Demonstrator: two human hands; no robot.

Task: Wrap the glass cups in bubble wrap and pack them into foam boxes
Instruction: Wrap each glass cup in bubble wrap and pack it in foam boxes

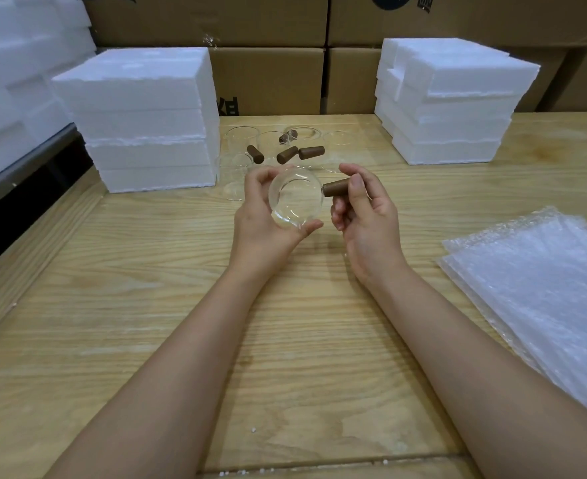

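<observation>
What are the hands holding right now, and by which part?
One glass cup, in both hands: the left hand grips its clear bowl, the right hand pinches its brown wooden handle.

Left hand cradles a glass cup; right hand grips its brown handle above the wooden table

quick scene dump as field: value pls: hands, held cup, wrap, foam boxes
held: clear glass cup, lifted off the table
left hand: grips the cup's body
right hand: pinches its brown cylindrical wooden handle
wrap: clear bubble wrap sheets stacked at table right, untouched
foam: white foam boxes stacked back left, second stack back right
spares: more glass cups with brown handles between the stacks
surface: light wooden table
wrapped cups: none visible
</observation>
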